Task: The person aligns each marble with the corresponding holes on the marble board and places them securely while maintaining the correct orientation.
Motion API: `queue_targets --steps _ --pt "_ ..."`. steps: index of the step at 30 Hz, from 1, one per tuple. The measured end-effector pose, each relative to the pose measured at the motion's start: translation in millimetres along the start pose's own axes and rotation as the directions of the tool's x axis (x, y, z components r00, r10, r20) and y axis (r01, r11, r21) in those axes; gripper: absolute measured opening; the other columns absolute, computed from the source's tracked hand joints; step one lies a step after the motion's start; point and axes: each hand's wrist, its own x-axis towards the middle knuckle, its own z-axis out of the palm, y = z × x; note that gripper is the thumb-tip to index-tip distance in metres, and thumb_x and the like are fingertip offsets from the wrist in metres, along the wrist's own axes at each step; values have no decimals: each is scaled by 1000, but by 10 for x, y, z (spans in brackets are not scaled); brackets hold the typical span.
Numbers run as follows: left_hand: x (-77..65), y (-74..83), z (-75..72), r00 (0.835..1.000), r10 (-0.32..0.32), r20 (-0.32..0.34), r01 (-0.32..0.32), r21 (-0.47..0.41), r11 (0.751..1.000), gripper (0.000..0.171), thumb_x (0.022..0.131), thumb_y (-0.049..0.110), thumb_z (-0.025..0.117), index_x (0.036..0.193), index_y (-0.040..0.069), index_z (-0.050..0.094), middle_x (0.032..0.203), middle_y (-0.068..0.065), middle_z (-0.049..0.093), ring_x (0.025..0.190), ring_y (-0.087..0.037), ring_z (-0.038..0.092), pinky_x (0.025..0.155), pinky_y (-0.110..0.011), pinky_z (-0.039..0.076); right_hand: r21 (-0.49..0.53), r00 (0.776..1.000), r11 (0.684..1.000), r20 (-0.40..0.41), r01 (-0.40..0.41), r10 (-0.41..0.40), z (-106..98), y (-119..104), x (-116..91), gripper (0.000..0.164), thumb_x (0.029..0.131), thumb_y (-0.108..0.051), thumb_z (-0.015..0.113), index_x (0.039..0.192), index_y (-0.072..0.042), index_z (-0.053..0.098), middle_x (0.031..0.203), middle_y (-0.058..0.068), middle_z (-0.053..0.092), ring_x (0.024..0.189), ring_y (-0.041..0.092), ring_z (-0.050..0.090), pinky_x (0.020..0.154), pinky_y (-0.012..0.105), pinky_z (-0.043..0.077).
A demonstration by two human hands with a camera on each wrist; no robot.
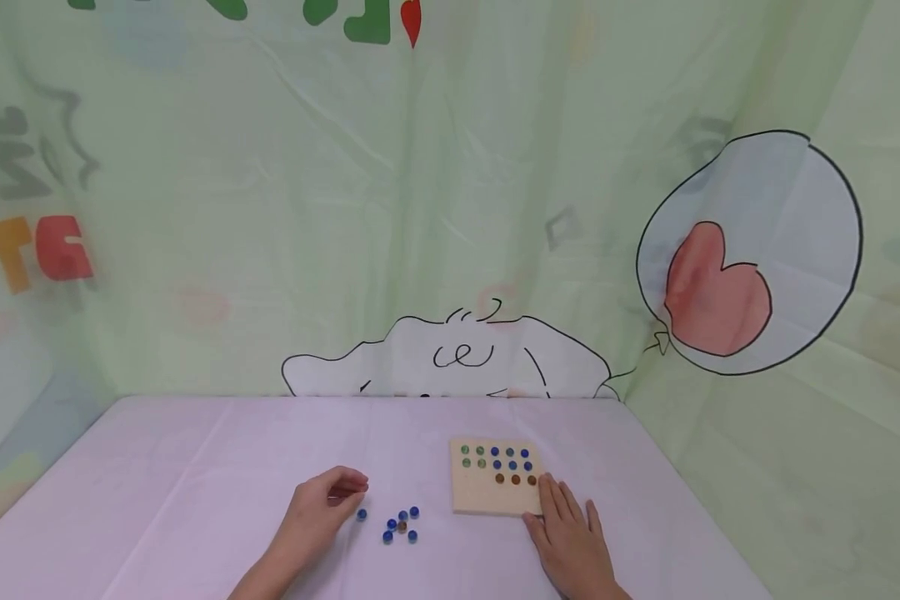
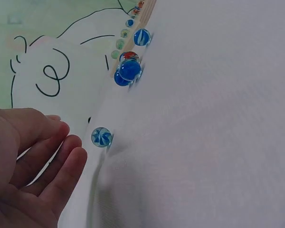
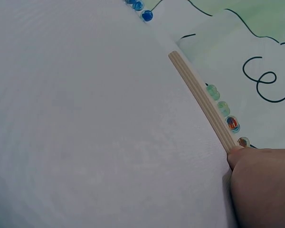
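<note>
My left hand (image 1: 321,507) hovers over the table with fingers gently bent and no object visible between them. Just beside its fingertips lies a blue-swirled glass marble (image 2: 101,137). A loose group of blue marbles (image 1: 412,537) with one brown marble (image 1: 402,527) among them sits a little to the right. The square wooden board (image 1: 487,498) carries rows of marbles: green ones (image 1: 466,462) at the left, blue ones (image 1: 497,464) toward the right, and three brown ones (image 1: 516,480) in the row below. My right hand (image 1: 573,537) rests against the board's right front corner, fingers straight, thumb at the front edge.
A pale cloth covers the table (image 1: 195,467). Behind it hangs a light green curtain (image 1: 307,208) with a line-drawn figure and a balloon with a red heart (image 1: 720,292).
</note>
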Motion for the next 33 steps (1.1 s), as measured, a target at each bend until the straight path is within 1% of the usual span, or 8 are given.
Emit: queue_targets --steps 7,12,16,21,26,31,33 --pt "-37 -86 -5 997 39 66 -39 -1 999 22 84 -2 69 103 8 70 95 0 71 87 -10 64 73 -16 53 -5 1000 1000 -1 6 -6 -23 -16 -6 71 102 -41 45 155 2 21 161 22 24 149 45 19 116 69 3" --pt "-67 -155 -6 993 46 112 -47 7 999 25 81 0 74 105 8 69 96 -1 70 84 -9 63 71 -18 53 3 1000 1000 -2 31 -31 -41 -28 -9 71 103 -42 44 155 1 22 161 22 24 149 45 19 116 70 4" --pt "-55 -188 10 991 50 125 -53 20 998 26 80 1 75 104 10 70 94 2 69 83 -7 62 71 -19 53 5 999 999 -1 36 -36 -57 -34 -7 71 103 -42 42 155 2 21 162 22 23 149 46 18 115 70 3" --pt "-41 -180 28 987 71 145 -77 35 996 24 81 1 75 101 12 70 91 4 67 82 -8 59 70 -19 52 15 999 999 -12 40 -40 -77 -38 -3 70 103 -40 43 155 2 20 161 22 23 148 46 18 115 70 2" --pt "-59 -151 39 984 93 149 -100 42 994 19 82 2 74 97 13 70 87 5 67 78 -5 56 68 -19 50 17 999 999 4 34 -34 -72 -34 -6 70 103 -39 44 155 3 20 161 22 23 149 46 18 115 71 3" --pt "-60 -127 70 980 109 166 -120 53 991 17 82 8 76 97 15 71 87 5 64 77 -6 52 67 -19 47 4 1000 1000 6 25 -25 -63 -24 -17 70 103 -40 44 154 3 21 161 22 24 148 46 19 115 70 4" --pt "-62 -119 82 979 103 174 -116 62 991 16 83 8 75 97 15 71 86 5 63 77 -6 51 66 -19 46 0 1000 1000 0 26 -26 -56 -20 -23 70 103 -40 44 154 3 22 161 23 25 148 46 20 115 70 5"
